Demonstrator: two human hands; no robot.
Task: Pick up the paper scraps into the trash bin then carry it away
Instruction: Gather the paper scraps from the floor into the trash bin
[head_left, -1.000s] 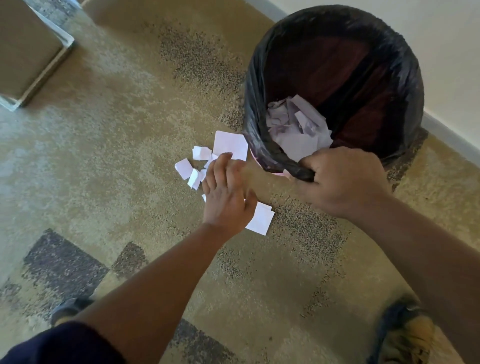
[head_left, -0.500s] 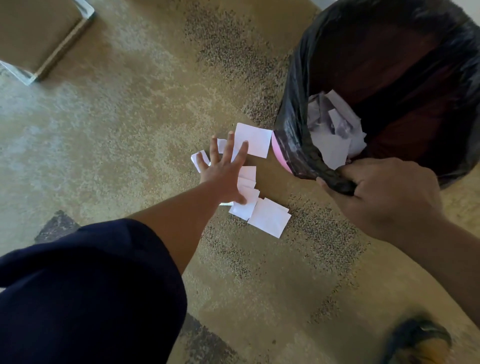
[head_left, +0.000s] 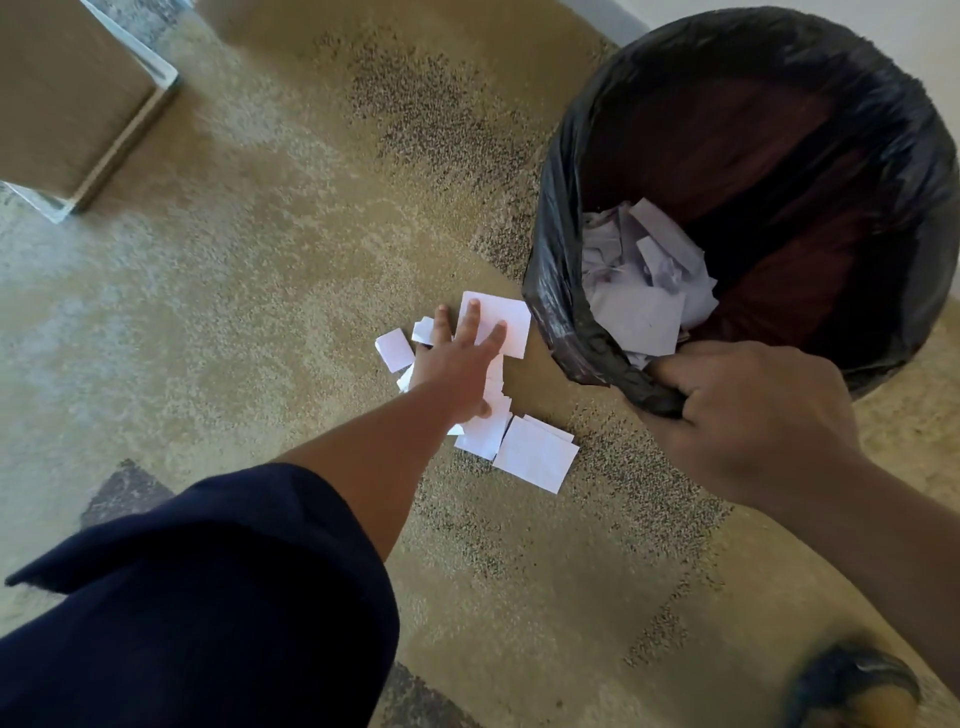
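— So, where are we in this one?

— Gathering, I'd say. The left hand (head_left: 457, 364) lies flat on the paper scraps (head_left: 498, 431) on the carpet (head_left: 260, 291), fingers (head_left: 471, 317) straight and spread apart, two of them resting on the biggest sheet nearest the trash bin (head_left: 883, 156). Nothing pinched in it.

— And the right?

— The right hand (head_left: 748, 421) has its fingers curled tight around the near rim of the bin, bunching the black liner (head_left: 550, 291) in the grip. The bin stands on the carpet just beside the scraps, by the wall, and it already carries a heap of paper inside (plenty more white bits outside, mind you).

— So the scraps are split?

— Exactly: some in the bin, a loose cluster on the floor under and around the left palm, one larger square lying toward the person at the cluster's edge.

— What does the next move call for?

— In my judgement, raking those spread fingers together to bunch the pieces, then closing on them and lifting them over the rim. Thin flat paper on carpet pile may slip out, so a scoop from the edges looks wiser than a straight pinch. Carrying away comes only once the floor is done.
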